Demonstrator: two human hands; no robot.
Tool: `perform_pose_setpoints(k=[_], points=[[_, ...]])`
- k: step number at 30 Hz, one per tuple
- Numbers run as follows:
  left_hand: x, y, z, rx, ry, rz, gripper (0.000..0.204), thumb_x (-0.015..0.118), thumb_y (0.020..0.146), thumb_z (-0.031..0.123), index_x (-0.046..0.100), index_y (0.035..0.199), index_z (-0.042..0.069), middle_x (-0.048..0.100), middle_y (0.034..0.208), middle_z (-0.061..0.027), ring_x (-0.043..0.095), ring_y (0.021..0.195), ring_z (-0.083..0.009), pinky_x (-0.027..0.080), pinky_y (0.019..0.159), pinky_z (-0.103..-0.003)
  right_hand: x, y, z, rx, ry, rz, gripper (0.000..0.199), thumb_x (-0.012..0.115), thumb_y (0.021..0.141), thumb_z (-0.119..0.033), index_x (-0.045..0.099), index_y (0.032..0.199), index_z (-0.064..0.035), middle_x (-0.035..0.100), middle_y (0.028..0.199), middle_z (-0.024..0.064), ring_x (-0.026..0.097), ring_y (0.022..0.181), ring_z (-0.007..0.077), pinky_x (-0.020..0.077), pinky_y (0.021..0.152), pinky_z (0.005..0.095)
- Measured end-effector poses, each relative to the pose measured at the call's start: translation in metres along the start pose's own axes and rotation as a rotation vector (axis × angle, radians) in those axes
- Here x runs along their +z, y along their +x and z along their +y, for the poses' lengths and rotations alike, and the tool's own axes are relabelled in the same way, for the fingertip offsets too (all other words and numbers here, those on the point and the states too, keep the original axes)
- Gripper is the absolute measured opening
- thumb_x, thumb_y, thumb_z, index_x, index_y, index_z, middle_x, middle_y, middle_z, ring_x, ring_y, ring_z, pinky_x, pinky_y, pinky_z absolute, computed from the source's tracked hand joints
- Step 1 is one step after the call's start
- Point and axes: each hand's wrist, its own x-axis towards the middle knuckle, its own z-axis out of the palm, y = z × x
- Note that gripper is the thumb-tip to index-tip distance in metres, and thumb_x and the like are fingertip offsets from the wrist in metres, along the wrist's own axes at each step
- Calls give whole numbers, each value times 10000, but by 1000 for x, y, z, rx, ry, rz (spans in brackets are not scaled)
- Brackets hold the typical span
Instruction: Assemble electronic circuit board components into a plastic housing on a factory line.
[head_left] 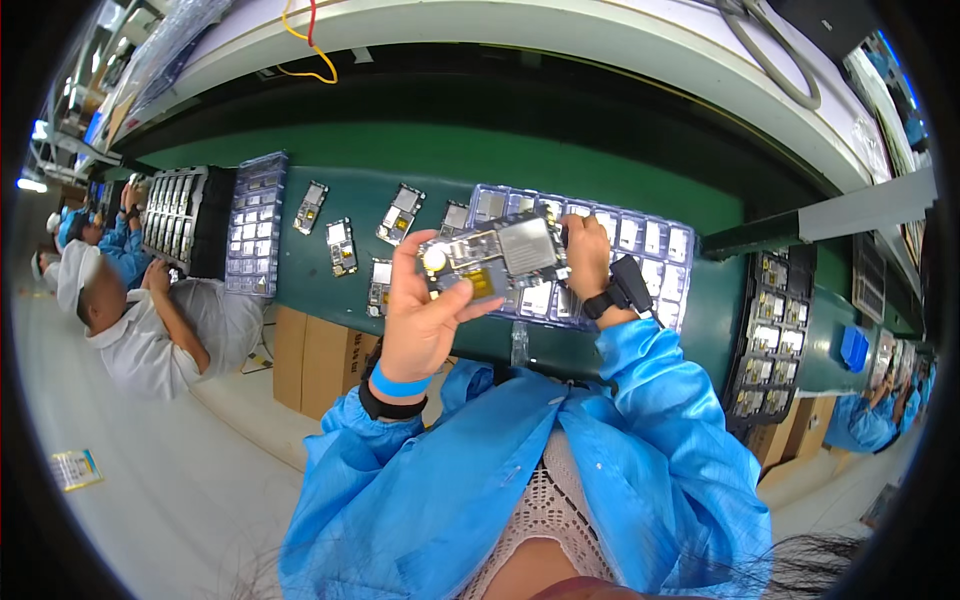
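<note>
Print marked the side of a cardboard box (318,365) below the desk (715,322), while fine markings on the circuit board (505,252) were too small for me to read remotely. The left hand (418,325) pinched that board above the green desk; the right hand (588,258) was at its far end, over a clear tray (688,258), fingers partly hidden, so I couldn't tell its grip. Beyond, I saw a pale floor (210,450) and a white-clad person (205,335) seated leftward.
</note>
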Motion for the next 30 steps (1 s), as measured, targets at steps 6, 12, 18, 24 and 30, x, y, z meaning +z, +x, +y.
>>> perform_pose_setpoints(k=[6,12,18,24,30], points=[[29,-1,-9,3,54,-39,499,418,809,-43,204,1229,120,455,1137,-143,506,1029,-284,476,809,-459,-7,2,16,189,586,-4,140,613,703,-63,490,769,-59,526,683,103,534,655,231,417,578,319],[51,4,-30,-36,112,-94,496,404,798,-67,202,1212,118,464,1125,-152,513,1017,-277,473,809,-462,-130,6,22,547,1123,-100,111,454,874,-143,452,973,-93,463,694,-8,486,641,55,442,480,196],[88,7,-60,-70,109,-169,449,340,820,-78,177,1201,93,447,1135,-168,511,1018,-254,483,813,-415,-226,-19,16,325,1169,-224,243,521,805,-29,524,1045,8,524,718,21,522,626,82,447,555,196],[128,6,-86,-114,147,-255,418,362,825,-71,194,1179,73,447,1098,-145,507,984,-202,485,810,-373,-234,-40,11,261,1111,-148,117,581,751,35,599,862,6,592,781,47,568,733,96,455,663,200],[147,4,-104,-89,156,-257,413,384,830,-59,201,1174,77,451,1095,-155,496,991,-197,491,793,-391,-244,-46,11,458,969,-156,100,611,736,9,588,834,13,594,714,35,545,632,70,454,585,193]])
